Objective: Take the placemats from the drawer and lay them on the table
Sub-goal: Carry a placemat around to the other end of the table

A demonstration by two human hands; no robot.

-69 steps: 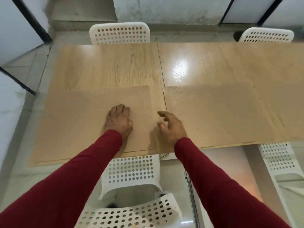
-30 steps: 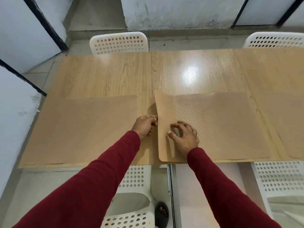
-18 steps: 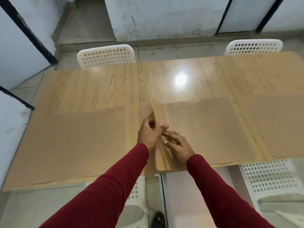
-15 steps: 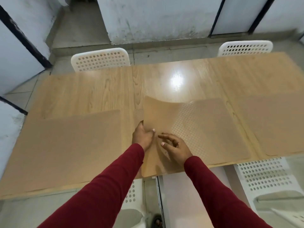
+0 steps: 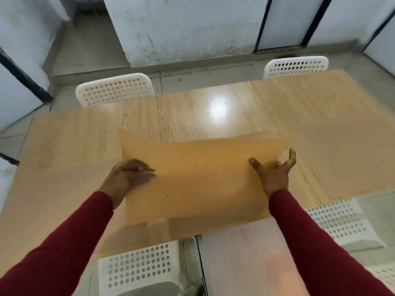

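Note:
A tan placemat [image 5: 198, 178] is lifted off the wooden table [image 5: 192, 112], its far edge sagging in the middle. My left hand [image 5: 128, 176] grips its left edge with the thumb on top. My right hand [image 5: 275, 169] holds its right edge, thumb on top and fingers curled around the side. Another placemat [image 5: 53, 189] lies flat at the table's left. One more placemat [image 5: 352, 163] lies flat at the right. Under the lifted one, a strip of a further mat [image 5: 192, 228] shows at the near edge.
White perforated chairs stand at the far side [image 5: 115, 90] [image 5: 296, 65] and at the near side [image 5: 139, 270] [image 5: 342, 221]. Grey floor and white wall panels lie beyond the table. The table's far half is bare wood.
My left hand peeled the top mat off the middle one and lifted it. My right hand shifted to its right edge, and both hands now hold it up flat.

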